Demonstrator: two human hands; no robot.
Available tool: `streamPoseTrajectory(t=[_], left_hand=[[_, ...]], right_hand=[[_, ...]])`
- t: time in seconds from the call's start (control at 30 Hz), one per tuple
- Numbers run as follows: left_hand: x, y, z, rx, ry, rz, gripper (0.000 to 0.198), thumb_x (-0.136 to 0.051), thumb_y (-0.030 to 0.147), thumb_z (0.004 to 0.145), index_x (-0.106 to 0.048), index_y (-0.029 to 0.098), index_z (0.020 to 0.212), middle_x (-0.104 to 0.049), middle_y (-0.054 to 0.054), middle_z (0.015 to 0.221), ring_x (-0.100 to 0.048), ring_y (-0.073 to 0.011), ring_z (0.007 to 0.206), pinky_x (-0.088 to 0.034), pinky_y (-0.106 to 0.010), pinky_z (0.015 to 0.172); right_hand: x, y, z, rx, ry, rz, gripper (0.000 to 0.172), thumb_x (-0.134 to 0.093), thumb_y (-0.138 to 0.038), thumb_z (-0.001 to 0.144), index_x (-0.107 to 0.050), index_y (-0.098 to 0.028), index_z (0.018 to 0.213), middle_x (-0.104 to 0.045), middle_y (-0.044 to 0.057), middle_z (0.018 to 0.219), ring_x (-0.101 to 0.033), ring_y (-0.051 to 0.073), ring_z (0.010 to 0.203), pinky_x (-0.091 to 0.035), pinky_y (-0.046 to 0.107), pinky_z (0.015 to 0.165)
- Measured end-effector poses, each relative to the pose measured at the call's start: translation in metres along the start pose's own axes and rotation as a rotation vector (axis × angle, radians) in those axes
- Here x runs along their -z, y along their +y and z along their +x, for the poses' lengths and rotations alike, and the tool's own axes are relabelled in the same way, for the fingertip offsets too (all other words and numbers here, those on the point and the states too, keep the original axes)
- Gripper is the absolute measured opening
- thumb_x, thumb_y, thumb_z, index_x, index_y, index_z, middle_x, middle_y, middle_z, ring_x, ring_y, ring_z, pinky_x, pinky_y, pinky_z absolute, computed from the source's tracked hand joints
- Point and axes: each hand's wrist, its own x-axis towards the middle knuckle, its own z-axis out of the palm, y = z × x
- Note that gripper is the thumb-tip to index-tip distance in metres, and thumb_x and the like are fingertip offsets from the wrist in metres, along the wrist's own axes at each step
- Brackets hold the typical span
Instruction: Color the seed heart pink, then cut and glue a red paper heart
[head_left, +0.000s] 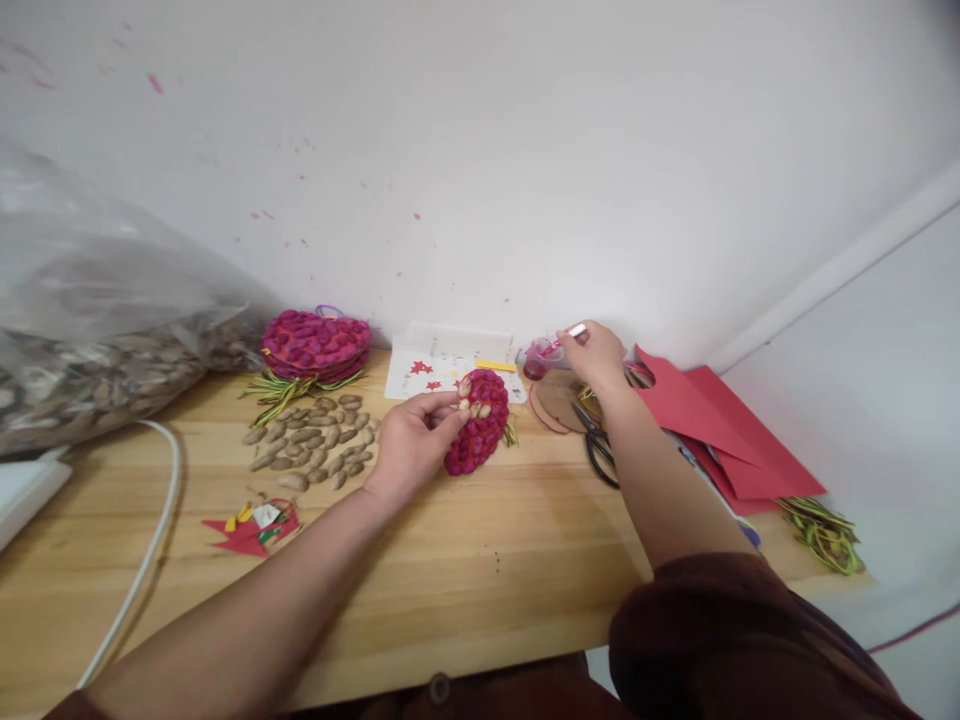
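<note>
Head view: your left hand (pixel 412 440) pinches the magenta disc (pixel 480 432) at twelve o'clock; your right hand (pixel 596 355), one o'clock, grips a stick (pixel 576 330).

White wall (pixel 480 150), matte, with scattered pink-red specks. It meets a side wall (pixel 885 400) at right, and white trim (pixel 840 265) runs diagonally along that joint. Light-wood table (pixel 487 570) butts against the wall. Lighting even, brightest centre-right.

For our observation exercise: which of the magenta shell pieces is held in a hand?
The single piece at centre, gripped by the left hand, with a few unpainted shells at its top. The other magenta pieces lie stacked by the wall, untouched.
</note>
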Motion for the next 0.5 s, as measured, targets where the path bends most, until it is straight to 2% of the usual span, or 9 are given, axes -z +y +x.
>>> streamPoseTrajectory(t=[0.1,0.3,0.43,0.5], left_hand=[[0.000,-0.002,0.000,-0.004,-0.011,0.000,0.040,-0.083,0.042,0.066,-0.081,0.014,0.094,-0.064,0.001,0.063,-0.053,-0.0114,0.055,-0.045,-0.024,0.055],[-0.001,-0.004,0.000,-0.016,-0.013,0.018,0.041,-0.084,0.042,0.067,-0.082,0.013,0.097,-0.066,0.000,0.065,-0.054,-0.0112,0.056,-0.046,-0.024,0.056],[-0.002,-0.003,-0.002,-0.057,-0.025,0.049,0.037,-0.082,0.040,0.070,-0.083,0.015,0.097,-0.071,-0.002,0.068,-0.058,-0.0128,0.058,-0.049,-0.025,0.059],[-0.003,-0.002,-0.003,-0.095,-0.032,0.076,0.033,-0.081,0.038,0.073,-0.084,0.015,0.097,-0.072,-0.004,0.070,-0.060,-0.0139,0.060,-0.050,-0.025,0.059]], right_hand=[[0.003,0.005,-0.006,0.008,0.066,0.090,0.022,-0.064,-0.042,0.088,-0.073,-0.021,0.087,-0.077,0.010,0.091,-0.070,0.031,0.093,-0.047,0.045,0.092],[0.009,0.006,-0.024,0.021,0.220,0.364,0.030,-0.054,-0.045,0.094,-0.068,-0.018,0.098,-0.076,0.008,0.092,-0.070,0.022,0.086,-0.053,0.036,0.082],[0.021,-0.018,-0.066,0.151,0.238,0.907,0.027,-0.068,-0.047,0.088,-0.065,-0.020,0.087,-0.069,0.000,0.073,-0.065,0.016,0.069,-0.053,0.031,0.070],[0.029,-0.032,-0.094,0.252,0.193,1.000,0.024,-0.070,-0.044,0.088,-0.064,-0.021,0.083,-0.066,-0.002,0.069,-0.062,0.013,0.063,-0.051,0.029,0.065]])
